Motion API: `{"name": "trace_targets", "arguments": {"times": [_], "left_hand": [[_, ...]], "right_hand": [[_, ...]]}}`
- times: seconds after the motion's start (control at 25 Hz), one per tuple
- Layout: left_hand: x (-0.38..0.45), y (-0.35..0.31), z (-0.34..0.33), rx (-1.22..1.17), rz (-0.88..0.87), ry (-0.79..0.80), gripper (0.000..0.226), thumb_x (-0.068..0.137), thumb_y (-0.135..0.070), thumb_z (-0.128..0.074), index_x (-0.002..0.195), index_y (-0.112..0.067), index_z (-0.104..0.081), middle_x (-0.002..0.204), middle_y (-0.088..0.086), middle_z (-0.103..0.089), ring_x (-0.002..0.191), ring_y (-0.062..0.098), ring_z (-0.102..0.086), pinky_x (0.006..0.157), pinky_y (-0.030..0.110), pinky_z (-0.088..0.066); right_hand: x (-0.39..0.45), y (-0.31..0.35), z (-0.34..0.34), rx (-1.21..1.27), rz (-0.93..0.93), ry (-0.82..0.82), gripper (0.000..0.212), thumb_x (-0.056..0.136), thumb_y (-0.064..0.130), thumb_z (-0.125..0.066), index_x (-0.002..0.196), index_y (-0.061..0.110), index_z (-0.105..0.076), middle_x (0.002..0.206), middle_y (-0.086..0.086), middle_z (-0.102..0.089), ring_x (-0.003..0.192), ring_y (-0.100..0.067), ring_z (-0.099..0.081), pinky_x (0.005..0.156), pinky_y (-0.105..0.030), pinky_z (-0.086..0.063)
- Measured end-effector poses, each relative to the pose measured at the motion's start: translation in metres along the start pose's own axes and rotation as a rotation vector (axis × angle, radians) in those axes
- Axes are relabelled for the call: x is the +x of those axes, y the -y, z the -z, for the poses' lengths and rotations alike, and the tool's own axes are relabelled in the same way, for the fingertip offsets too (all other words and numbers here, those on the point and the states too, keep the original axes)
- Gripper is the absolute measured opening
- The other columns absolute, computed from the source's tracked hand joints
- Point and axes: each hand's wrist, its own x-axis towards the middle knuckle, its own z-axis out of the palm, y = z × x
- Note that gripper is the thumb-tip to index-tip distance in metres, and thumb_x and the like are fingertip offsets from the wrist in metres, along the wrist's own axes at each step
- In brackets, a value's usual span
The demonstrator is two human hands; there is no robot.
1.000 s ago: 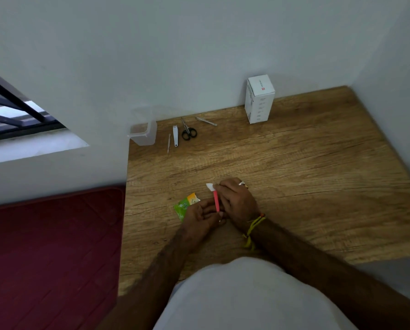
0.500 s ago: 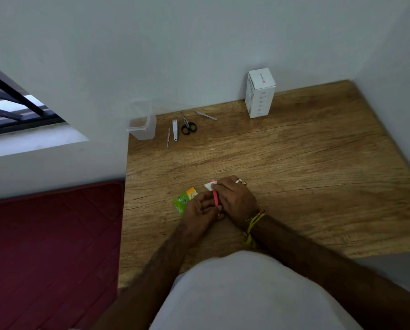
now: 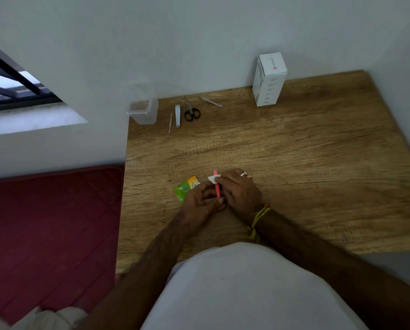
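The pink stick (image 3: 216, 185) is near the front of the table (image 3: 306, 163), right between your two hands, with its tip poking up past your fingers. Your left hand (image 3: 199, 202) has its grip curled on the low end of the stick. Your right hand (image 3: 239, 191) has its grip pinched on the white wipe (image 3: 213, 178), which sits against the top of the stick. To clean it well, I think you should hold the low end firm and slide the wipe along the whole stick, then turn it and do the other side. A green packet (image 3: 186, 189) lies partly under your left hand; its letters are too blurry to read. Far back by the wall stands a white box (image 3: 269, 79) with a small red mark, its print too tiny to read.
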Motion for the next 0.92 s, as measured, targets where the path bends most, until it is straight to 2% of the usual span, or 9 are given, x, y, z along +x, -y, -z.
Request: {"name": "trace_targets", "arguments": {"times": [0.2, 0.68, 0.92], "left_hand": [[0.001, -0.002, 0.001, 0.011, -0.023, 0.004, 0.047, 0.087, 0.012, -0.063, 0.126, -0.014, -0.059, 0.11, 0.017, -0.072, 0.104, 0.028, -0.07, 0.09, 0.034, -0.058], [0.003, 0.001, 0.004, 0.034, -0.032, -0.006, 0.048, 0.087, 0.012, -0.064, 0.132, -0.004, -0.057, 0.114, 0.018, -0.072, 0.106, 0.031, -0.07, 0.09, 0.036, -0.058], [0.005, 0.004, 0.003, -0.008, -0.025, -0.033, 0.044, 0.085, 0.013, -0.065, 0.126, -0.004, -0.059, 0.114, 0.021, -0.071, 0.106, 0.031, -0.069, 0.093, 0.039, -0.057]], "right_hand": [[-0.002, 0.002, 0.002, -0.007, 0.024, 0.01, 0.028, 0.092, 0.011, -0.052, 0.111, 0.001, -0.07, 0.111, -0.014, -0.068, 0.099, -0.031, -0.064, 0.087, -0.043, -0.052], [-0.005, 0.003, 0.005, -0.037, 0.066, 0.005, 0.027, 0.093, 0.011, -0.052, 0.111, 0.002, -0.07, 0.11, -0.013, -0.069, 0.099, -0.027, -0.062, 0.088, -0.04, -0.05], [-0.009, 0.004, 0.003, -0.049, 0.145, -0.039, 0.027, 0.093, 0.013, -0.051, 0.104, 0.001, -0.073, 0.103, -0.013, -0.07, 0.092, -0.028, -0.062, 0.082, -0.04, -0.05]]}}
